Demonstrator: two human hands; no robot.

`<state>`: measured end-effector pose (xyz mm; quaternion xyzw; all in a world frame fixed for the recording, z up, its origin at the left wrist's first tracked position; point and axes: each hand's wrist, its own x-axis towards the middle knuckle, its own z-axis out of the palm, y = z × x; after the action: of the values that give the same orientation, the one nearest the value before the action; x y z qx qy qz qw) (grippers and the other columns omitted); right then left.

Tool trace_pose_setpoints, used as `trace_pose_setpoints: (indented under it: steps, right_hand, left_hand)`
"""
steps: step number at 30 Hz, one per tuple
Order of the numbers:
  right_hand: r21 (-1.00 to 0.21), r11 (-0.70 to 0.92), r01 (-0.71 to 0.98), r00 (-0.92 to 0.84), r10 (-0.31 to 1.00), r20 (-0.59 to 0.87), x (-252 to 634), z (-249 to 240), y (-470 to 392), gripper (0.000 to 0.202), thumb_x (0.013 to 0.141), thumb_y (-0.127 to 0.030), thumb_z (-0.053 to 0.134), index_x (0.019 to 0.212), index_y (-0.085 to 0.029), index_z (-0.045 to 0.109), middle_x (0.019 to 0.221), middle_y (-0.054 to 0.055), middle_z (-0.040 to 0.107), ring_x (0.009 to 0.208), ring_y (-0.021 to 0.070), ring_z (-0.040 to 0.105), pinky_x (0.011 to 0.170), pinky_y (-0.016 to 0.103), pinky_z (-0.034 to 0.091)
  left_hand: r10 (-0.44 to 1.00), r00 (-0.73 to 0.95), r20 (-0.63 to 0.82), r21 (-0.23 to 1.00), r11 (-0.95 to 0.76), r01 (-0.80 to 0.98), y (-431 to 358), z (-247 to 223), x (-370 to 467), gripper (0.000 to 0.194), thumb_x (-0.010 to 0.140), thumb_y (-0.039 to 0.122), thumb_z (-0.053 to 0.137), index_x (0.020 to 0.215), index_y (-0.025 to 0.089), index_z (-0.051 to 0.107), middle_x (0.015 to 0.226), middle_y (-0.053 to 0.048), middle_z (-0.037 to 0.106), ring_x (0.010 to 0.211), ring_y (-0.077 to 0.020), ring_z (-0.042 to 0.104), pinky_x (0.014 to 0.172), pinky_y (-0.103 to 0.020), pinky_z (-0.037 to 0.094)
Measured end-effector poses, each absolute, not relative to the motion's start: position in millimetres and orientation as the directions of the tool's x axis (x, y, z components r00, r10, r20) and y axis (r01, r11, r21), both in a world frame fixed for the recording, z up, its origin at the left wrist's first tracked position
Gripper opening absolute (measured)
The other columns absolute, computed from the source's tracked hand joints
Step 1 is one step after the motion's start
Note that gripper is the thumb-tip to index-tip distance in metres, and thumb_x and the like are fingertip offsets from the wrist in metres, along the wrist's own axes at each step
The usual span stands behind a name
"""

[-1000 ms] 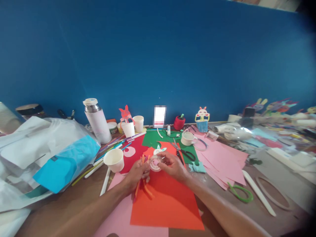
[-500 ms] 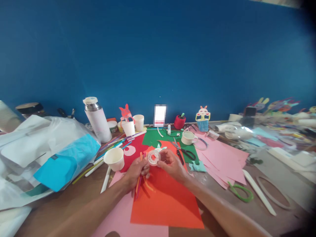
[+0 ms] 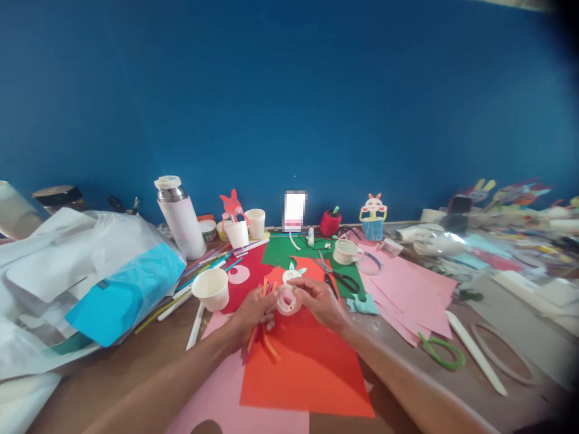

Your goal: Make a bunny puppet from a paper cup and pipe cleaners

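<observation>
My left hand [image 3: 256,310] is closed around several thin orange and purple paper strips [image 3: 270,348], whose ends stick out above and below the fingers. A roll of clear tape [image 3: 288,300] is pinched in my right hand [image 3: 319,301], and its left rim meets my left fingertips. Both hands are over an orange paper sheet [image 3: 307,374]. Just beyond the roll lies a white paper rabbit head [image 3: 293,275] with green-tinted ears. Black-handled scissors [image 3: 342,278] rest to the right of it.
At the left stand a white paper cup [image 3: 211,288] and a white thermos [image 3: 181,217] beside a plastic bag [image 3: 113,232]. Pink paper sheets [image 3: 411,289], a mug [image 3: 345,251] and a green loop [image 3: 446,352] lie at the right. A blue wall [image 3: 289,108] rises behind.
The tape roll has moved slightly down and right, between my hands. The right fingers now reach over its top, and the rabbit head behind it shows more fully.
</observation>
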<state>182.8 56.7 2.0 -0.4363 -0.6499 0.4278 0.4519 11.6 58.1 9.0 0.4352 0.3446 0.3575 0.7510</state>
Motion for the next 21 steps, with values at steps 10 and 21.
trace_pose_setpoints:
  steps: [10,21]
  right_hand:
    - [-0.914,0.328,0.241,-0.218,0.936,0.278,180.1,-6.1,54.6,0.034,0.082,-0.031,0.049,0.114,-0.021,0.053,0.103,0.005,0.060,0.083,0.0153,0.057,0.073,0.027,0.047]
    - [-0.867,0.417,0.272,-0.267,0.898,0.349,176.5,-1.3,49.5,0.045,0.078,-0.028,0.056,0.121,-0.024,0.044,0.102,0.005,0.058,0.079,0.0144,0.056,0.069,0.026,0.046]
  left_hand:
    - [0.847,0.486,-0.215,0.844,0.412,-0.343,62.5,-3.3,8.9,0.026,0.076,0.038,0.053,0.069,0.017,0.040,0.049,0.010,0.031,0.036,-0.0008,0.021,0.035,-0.015,0.031]
    - [0.825,0.507,-0.250,0.802,0.470,-0.369,66.7,-3.8,5.6,0.027,0.079,0.036,0.051,0.064,0.017,0.037,0.048,0.010,0.031,0.035,-0.0012,0.021,0.034,-0.015,0.032]
